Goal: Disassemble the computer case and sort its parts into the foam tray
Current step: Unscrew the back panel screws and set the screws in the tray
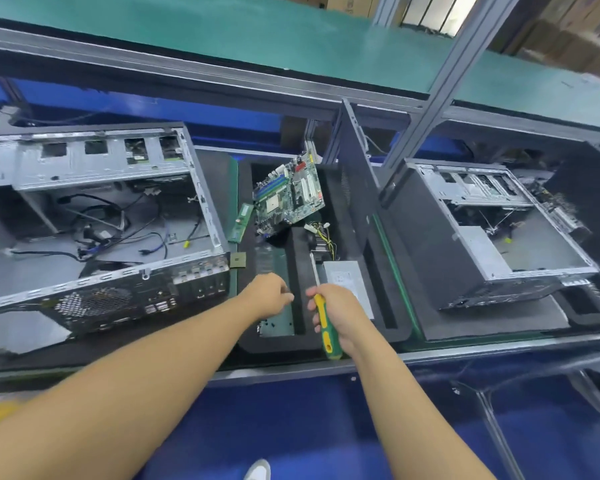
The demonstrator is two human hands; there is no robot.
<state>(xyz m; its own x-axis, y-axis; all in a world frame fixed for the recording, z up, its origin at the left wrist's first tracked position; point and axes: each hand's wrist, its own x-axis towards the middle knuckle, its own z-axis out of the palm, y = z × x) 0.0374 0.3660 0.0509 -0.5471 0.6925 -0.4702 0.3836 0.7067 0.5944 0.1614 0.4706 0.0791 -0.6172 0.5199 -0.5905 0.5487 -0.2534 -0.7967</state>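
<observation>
Foam tray (281, 344): PSU (343, 273) label blurred; screwdriver (327, 337) gripped.

- The right hand (340, 315) grips a green-and-yellow screwdriver (324, 323), its shaft pointing toward twelve o'clock.
- At its nine o'clock the left hand (267, 296), fingers curled, hovers over the foam tray (274, 344).
- A motherboard (290, 195) leans tilted at the tray's twelve o'clock end.
- An open computer case (94, 230) lies on the counter (94, 351) at the tray's nine o'clock.

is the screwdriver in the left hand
No, the right hand grips the green and yellow screwdriver over the foam tray.
</observation>
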